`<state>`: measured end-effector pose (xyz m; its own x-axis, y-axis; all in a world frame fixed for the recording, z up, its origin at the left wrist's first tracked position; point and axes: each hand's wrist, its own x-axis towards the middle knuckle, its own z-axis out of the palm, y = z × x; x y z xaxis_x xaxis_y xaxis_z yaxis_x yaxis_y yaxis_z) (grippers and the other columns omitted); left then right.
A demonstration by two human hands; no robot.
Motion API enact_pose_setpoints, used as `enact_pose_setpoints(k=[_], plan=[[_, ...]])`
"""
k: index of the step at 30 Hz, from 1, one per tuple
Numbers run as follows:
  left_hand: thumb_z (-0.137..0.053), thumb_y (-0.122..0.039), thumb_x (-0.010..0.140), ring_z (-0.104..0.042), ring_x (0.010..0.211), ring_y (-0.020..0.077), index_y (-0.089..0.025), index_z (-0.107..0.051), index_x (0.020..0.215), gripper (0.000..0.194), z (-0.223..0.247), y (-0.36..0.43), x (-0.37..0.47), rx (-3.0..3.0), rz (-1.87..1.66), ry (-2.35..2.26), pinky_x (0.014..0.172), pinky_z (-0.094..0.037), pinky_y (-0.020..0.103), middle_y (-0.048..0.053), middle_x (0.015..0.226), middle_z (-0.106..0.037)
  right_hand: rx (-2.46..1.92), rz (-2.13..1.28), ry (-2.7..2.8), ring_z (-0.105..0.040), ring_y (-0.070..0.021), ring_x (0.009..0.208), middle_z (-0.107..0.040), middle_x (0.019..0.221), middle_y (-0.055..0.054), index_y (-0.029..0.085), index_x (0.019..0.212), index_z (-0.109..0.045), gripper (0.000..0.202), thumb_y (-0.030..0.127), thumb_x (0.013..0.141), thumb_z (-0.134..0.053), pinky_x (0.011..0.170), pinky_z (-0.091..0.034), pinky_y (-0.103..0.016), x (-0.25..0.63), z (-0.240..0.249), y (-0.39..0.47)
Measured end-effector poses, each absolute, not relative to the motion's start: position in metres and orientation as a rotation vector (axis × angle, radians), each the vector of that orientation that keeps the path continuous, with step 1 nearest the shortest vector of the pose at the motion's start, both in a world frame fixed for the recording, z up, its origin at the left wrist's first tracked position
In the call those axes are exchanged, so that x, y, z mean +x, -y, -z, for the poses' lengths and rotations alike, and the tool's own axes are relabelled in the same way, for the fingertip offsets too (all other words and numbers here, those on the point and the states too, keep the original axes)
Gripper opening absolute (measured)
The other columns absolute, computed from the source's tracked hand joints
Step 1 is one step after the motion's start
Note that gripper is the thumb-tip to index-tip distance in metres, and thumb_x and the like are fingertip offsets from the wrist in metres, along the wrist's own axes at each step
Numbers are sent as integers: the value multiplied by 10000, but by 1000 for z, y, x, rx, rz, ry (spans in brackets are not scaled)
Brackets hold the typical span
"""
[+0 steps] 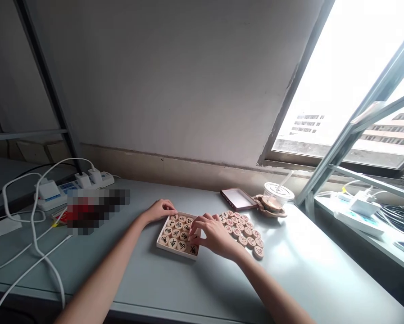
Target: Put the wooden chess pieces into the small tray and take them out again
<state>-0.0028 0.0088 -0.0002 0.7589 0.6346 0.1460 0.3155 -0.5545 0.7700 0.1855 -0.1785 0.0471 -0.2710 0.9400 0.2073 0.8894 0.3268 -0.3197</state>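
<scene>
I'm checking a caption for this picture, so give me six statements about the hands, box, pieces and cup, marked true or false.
1. The left hand is at the box's far left corner. True.
2. The right hand is over the box's right side. True.
3. A cup with a straw stands beyond the loose pieces. True.
4. The loose pieces lie left of the box. False: right.
5. The cup stands left of the box. False: right.
6. The box is empty. False: it holds pieces.
</scene>
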Motion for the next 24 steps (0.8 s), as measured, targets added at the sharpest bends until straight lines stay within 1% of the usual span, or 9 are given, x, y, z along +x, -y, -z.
enact_pose_setpoints(k=[3,5,8,12,14,17,20,22,24], plan=[[-624,-530,691,-584,819,211,-164,-727,783,391,1,-8,-3,2170,-548,-719,777,-438,306,79,876,-649,-1615,-322,2165,-558,-167,850,-662,841,12,236,823,-613,173,405,835,-580,826,-334,-341,189,-46,174],[-621,-524,692,-587,824,215,-164,-728,792,388,1,-5,-4,2163,-565,-727,773,-441,306,80,874,-656,-1640,-290,2044,-573,-160,834,-659,856,18,245,862,-603,138,376,839,-567,839,-341,-344,194,-46,170],[-628,-485,690,-595,834,219,-157,-724,812,362,0,1,-5,2126,-602,-734,767,-447,307,85,878,-664,-1767,-228,1917,-582,-183,833,-660,860,10,264,871,-610,118,352,837,-539,816,-364,-351,207,-49,167],[-636,-420,682,-602,863,218,-158,-712,789,293,-2,9,-7,2062,-624,-765,786,-452,305,88,924,-667,-1950,-316,1978,-580,-210,772,-652,734,-3,279,778,-629,131,325,823,-515,758,-395,-351,229,-51,166],[-633,-392,684,-602,870,216,-160,-708,785,264,-3,11,-8,2048,-620,-784,790,-454,301,87,932,-666,-1970,-236,2008,-572,-224,824,-653,797,-20,282,782,-638,142,329,824,-511,786,-388,-373,239,-48,166],[-624,-381,696,-601,883,220,-158,-700,793,255,-4,11,-8,2054,-593,-800,792,-460,301,86,937,-659,-1940,-23,2040,-525,-254,977,-619,1000,-37,292,843,-648,126,338,817,-534,839,-365,-413,248,-40,162],[-603,-386,732,-592,935,226,-165,-692,846,264,-12,17,-7,2094,-588,-818,833,-457,314,88,985,-634,-1950,55,2061,-495,-262,1032,-591,1066,-41,299,912,-641,141,316,816,-540,875,-347,-448,250,-37,157],[-573,-360,774,-567,1011,229,-187,-673,939,259,-24,31,-8,2134,-728,-869,908,-428,335,82,1044,-612,-1940,39,2075,-491,-268,1046,-585,1095,-41,300,938,-636,164,311,823,-519,893,-341,-474,247,-44,158],[-522,-325,829,-539,1073,223,-219,-643,1013,244,-38,56,-14,2153,-968,-900,980,-380,359,66,1088,-599,-1864,-16,2060,-496,-273,1063,-578,1122,-42,310,969,-628,201,348,843,-476,903,-356,-490,241,-60,169]])
